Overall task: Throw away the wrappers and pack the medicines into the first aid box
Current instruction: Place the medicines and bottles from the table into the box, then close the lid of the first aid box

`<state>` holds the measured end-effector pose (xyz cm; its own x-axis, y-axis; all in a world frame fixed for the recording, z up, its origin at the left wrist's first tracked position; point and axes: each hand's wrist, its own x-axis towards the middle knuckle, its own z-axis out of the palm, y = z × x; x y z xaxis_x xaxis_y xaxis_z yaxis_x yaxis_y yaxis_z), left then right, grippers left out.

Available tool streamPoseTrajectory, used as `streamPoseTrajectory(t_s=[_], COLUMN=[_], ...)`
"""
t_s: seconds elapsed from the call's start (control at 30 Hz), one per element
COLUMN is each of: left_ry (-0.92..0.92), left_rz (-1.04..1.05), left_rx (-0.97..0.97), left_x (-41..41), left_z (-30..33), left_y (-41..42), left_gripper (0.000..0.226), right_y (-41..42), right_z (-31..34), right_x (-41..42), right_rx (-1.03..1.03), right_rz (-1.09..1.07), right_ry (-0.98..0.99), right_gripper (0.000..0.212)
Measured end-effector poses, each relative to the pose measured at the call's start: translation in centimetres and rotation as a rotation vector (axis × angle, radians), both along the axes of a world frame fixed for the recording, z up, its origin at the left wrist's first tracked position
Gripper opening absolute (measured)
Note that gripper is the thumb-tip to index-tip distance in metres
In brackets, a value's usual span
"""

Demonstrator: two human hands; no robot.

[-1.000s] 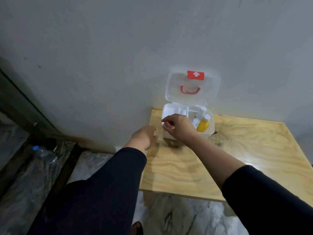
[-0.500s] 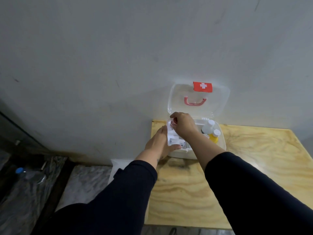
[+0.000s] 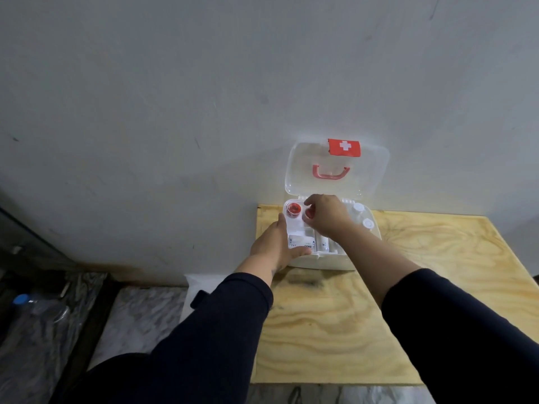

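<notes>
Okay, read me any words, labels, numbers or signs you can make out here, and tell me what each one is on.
White cross, a sign with no words: on the red sticker on the first aid box's open lid.
Dark print on the white packets in the box's front section: too blurred to read.
Red-topped container and white-capped bottles: no legible text.

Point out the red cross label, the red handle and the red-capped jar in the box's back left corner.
red cross label (image 3: 344, 147): head view, on its white cross.
red handle (image 3: 330, 174): head view, on its bottom bar.
red-capped jar (image 3: 293, 209): head view, on its cap.
</notes>
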<state>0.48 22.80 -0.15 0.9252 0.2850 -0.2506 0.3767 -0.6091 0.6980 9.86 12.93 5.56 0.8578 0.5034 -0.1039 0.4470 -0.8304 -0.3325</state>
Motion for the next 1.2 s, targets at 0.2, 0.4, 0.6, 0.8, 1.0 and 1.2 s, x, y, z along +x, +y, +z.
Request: streamPoseTrajectory(t_s=[0.2, 0.4, 0.6, 0.8, 1.0, 1.2], left_ry=[0.001, 0.003, 0.006, -0.121, -0.249, -0.296], left_rz=[-0.014, -0.022, -0.026, 0.142, 0.227, 0.283], left_rx=[0.003, 0.012, 0.007, 0.118, -0.001, 0.002], left_x=[0.0, 0.0, 0.4, 3.2, 6.9, 5.4], left_z=[-0.1, -0.1, 0.0, 5.8, 9.3, 9.0], left_y=[-0.1, -0.2, 0.0, 1.4, 2.0, 0.0], left_gripper=[0.087, 0.093, 0.074, 0.075, 0.069, 0.065], right_y=[0.9, 0.7, -1.6, -3.8, -3.7, -5.2], right_z=[-1.0, -1.3, 0.8, 4.7, 5.7, 5.5], right_x=[0.2, 0.4, 0.5, 3.8, 7.5, 6.4], right_rx=[-0.066, -0.045, 0.162, 0.198, 0.066, 0.129], right_rz=[-0.049, -0.024, -0.078, -0.046, -0.036, 0.042], right_ry=[0.01, 0.044, -0.132, -0.5, -0.471, -0.658], right_gripper=[0.021, 0.031, 0.039, 0.044, 0.051, 0.036])
